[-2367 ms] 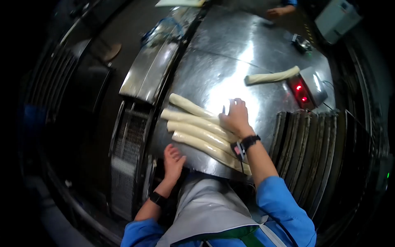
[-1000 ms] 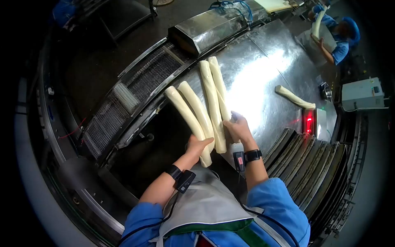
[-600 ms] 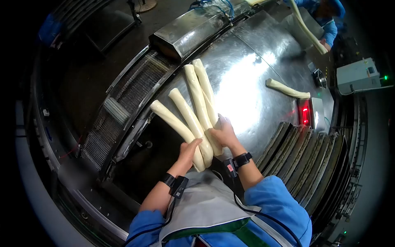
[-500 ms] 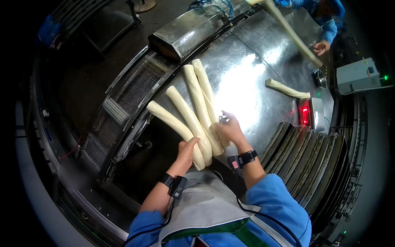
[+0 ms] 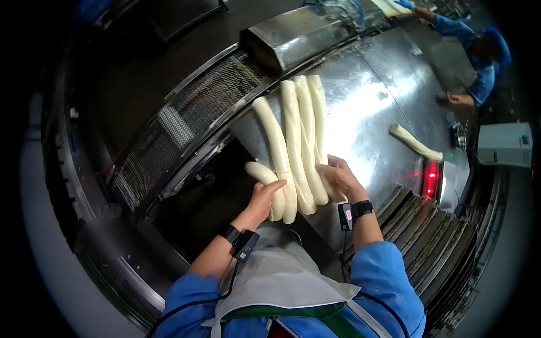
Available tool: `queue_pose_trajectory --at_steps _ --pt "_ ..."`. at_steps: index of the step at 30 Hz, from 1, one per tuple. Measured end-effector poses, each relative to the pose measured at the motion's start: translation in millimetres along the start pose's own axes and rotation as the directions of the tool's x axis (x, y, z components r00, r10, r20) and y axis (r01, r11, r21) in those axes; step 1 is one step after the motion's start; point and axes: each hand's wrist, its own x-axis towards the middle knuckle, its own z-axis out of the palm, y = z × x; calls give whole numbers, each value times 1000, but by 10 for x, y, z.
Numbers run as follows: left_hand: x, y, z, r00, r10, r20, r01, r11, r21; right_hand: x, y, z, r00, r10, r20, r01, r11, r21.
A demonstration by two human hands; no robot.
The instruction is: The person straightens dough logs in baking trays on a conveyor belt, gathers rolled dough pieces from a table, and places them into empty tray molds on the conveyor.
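Note:
Several long, pale dough ropes point(image 5: 295, 147) lie side by side between my hands, their far parts over the steel table and their near ends by my apron. My left hand point(image 5: 264, 198) grips the near part of the leftmost ropes, thumb on top. The outermost dough rope point(image 5: 261, 172) bends and droops past the table edge. On the other side, my right hand point(image 5: 342, 179) curls around the right side of the bunch, thumb on the dough; its lower fingers are partly hidden.
A steel table point(image 5: 360, 138) carries another dough rope point(image 5: 416, 142) beside a scale with a red display point(image 5: 431, 178). Stacked trays point(image 5: 417, 236) stand at my right. A mesh conveyor point(image 5: 211, 93) runs on the left. A co-worker point(image 5: 470, 62) stands across the table.
The fanned ropes are now closer together, and the leftmost one's far end has sagged. My right hand has closed on the bunch's side. The co-worker's long dough strip has left their near hand.

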Motion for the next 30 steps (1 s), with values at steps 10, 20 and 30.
queue_pose_trajectory --at_steps 10,20,30 --pt "-519 457 -546 987 105 119 -108 994 23 -17 -186 924 940 -121 320 111 993 49" --pt "-2526 1737 -1787 839 521 -156 -543 781 -310 -701 -894 3483 830 -253 496 257 964 62" --pt "-4482 2193 -3213 284 660 -695 -946 312 -90 -461 -1303 7469 -577 -236 782 804 3 594"
